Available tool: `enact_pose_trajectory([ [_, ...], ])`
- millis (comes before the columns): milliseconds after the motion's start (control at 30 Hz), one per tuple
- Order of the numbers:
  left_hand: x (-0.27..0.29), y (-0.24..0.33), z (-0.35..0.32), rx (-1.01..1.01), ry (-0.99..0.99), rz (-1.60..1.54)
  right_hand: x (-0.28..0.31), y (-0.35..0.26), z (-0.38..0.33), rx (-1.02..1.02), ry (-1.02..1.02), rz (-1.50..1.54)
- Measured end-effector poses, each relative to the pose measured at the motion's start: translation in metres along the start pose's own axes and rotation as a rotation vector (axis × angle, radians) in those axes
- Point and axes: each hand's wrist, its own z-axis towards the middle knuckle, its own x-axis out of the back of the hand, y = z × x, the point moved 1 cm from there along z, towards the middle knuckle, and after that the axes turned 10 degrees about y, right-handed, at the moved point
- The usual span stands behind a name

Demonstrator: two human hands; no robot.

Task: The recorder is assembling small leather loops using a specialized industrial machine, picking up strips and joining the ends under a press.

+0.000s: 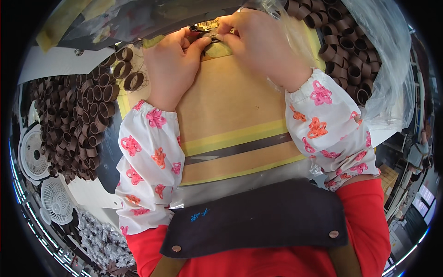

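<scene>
My left hand (171, 64) and my right hand (258, 44) meet at the far middle of the work surface, under the head of what looks like a sewing machine (134, 23). Between their fingertips is a small dark piece (213, 38), largely covered by the fingers. Thumb and fingers of each hand are pinched together on it. Just beyond it, lit metal machine parts (206, 25) show. Flowered white sleeve covers reach up both forearms.
Brown loops (74, 120) lie heaped at the left, a few loose (134, 81) near my left wrist. More brown loops (350, 51) fill clear plastic (392, 55) at the right. The tan work surface (230, 101) carries yellow tape strips. White fans (56, 198) stand at far left.
</scene>
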Motion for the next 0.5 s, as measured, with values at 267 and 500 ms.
enact_pose_trajectory([
  [267,0.009,0.015,-0.003,0.012,0.007,0.118,-0.010,0.009,-0.005,0.065,0.030,0.103],
  [500,0.039,0.017,-0.042,-0.337,0.090,0.261,0.010,-0.023,-0.023,0.006,-0.105,0.125],
])
